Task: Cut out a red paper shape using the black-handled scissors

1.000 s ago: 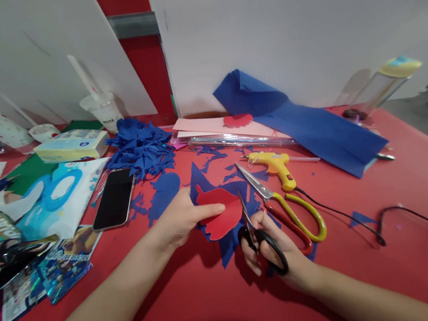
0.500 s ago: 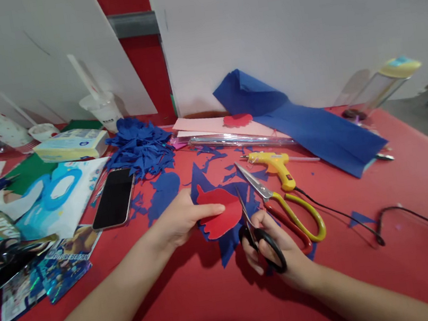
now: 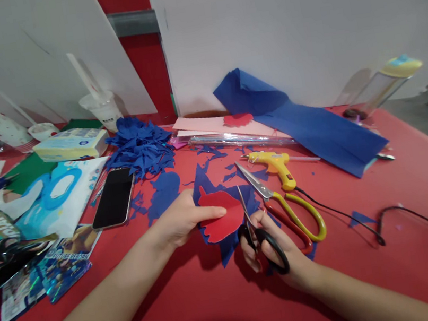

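Observation:
My left hand [image 3: 182, 218] pinches a red paper cutout [image 3: 224, 226] together with a blue sheet [image 3: 201, 178] lying behind it, thumb on top. The red shape has a rounded right side and a scalloped lower left edge. In my right hand [image 3: 274, 242] is a pair of black-handled scissors [image 3: 272, 251], fingers through the loops. Their blades point up and away, close to the right edge of the red cutout, over the blue sheet. Whether the blades grip the sheet I cannot tell. Larger scissors [image 3: 284, 201] with red and yellow handles lie just right of my right hand.
A yellow glue gun [image 3: 273, 165] with a black cord lies at right. Behind are a long blue sheet [image 3: 305, 128], pink card [image 3: 208, 123] and a heap of blue scraps [image 3: 142, 147]. A phone [image 3: 114, 198], wipes pack [image 3: 62, 196] and cup [image 3: 104, 110] stand or lie leftward.
The red cutout and blue sheet have shifted slightly right and turned a little. The scissor handles have spread somewhat wider in my right hand.

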`<state>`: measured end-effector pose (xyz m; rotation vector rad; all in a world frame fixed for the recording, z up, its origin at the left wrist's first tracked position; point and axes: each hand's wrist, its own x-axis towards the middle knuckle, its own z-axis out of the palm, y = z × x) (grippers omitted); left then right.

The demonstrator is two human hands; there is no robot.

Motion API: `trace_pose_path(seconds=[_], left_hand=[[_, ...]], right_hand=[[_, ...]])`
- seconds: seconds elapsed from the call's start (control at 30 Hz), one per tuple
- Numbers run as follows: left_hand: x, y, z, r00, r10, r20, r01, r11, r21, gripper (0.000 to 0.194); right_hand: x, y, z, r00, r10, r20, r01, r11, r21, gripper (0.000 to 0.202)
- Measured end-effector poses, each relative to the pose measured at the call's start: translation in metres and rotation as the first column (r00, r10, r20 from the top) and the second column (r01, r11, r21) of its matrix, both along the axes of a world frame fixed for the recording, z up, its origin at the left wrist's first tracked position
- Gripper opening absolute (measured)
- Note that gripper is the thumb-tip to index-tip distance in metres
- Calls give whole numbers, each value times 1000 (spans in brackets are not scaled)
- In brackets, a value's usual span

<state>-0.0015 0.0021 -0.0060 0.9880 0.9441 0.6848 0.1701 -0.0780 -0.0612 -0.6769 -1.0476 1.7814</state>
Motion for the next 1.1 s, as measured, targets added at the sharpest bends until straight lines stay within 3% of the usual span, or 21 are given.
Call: trace_pose_path(seconds=[0.7, 0.97, 1.1], left_hand=[[-1, 2, 1, 998, 9, -55, -8, 1000, 24, 28], [-10, 8, 2, 991, -60, -120, 71, 994, 88, 22], [-15, 11, 2, 982, -71, -173, 88, 992, 93, 19]], right_hand=[[-2, 0, 1, 998, -57, 15, 57, 998, -31, 39], [-4, 0, -1, 997, -71, 20, 72, 995, -71, 44], [-3, 1, -3, 1000, -12, 13, 13, 998, -62, 42]])
